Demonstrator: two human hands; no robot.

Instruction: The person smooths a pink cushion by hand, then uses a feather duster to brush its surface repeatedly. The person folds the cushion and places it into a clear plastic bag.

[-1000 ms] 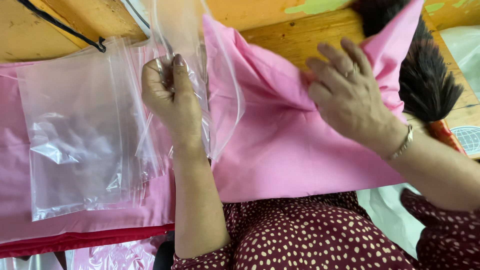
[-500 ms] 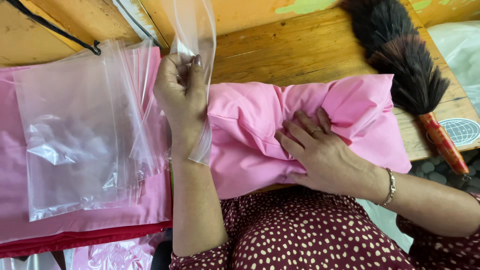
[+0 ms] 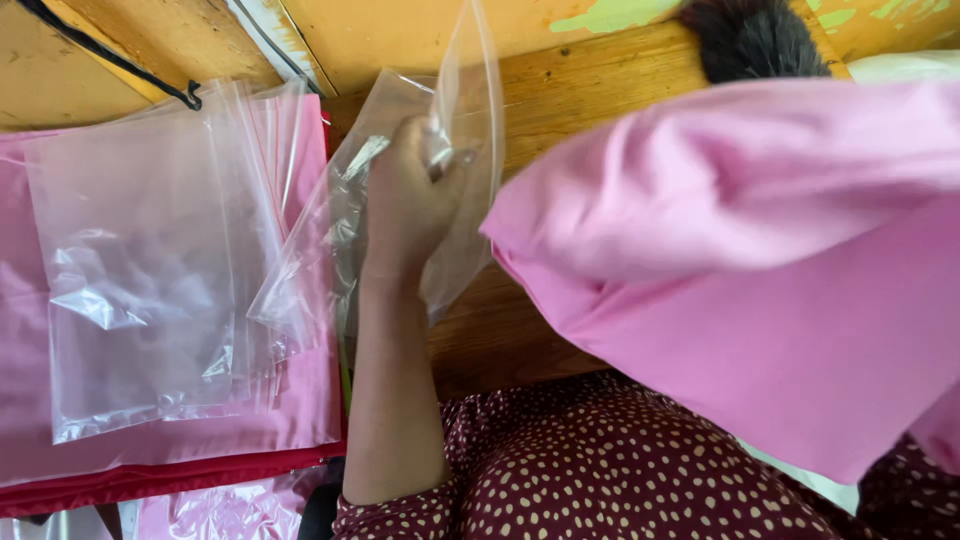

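Underneath everything runs a worn wooden counter (image 3: 590,100), its planks bare in the middle and streaked with yellow and green paint along the far edge. On the left lies a stack of pink cloth (image 3: 150,445), red showing at its near rim, with a pile of clear plastic zip bags (image 3: 150,270) spread on top. A black cord (image 3: 110,55) crosses the far left corner. The left hand (image 3: 405,200) is clenched around 1 clear plastic bag (image 3: 465,110), lifting it off the counter just right of the pile. A folded pink fabric bundle (image 3: 760,270) fills the right side, raised close to the camera; the right hand is hidden behind it. A dark feather duster (image 3: 750,40) lies at the far right edge.
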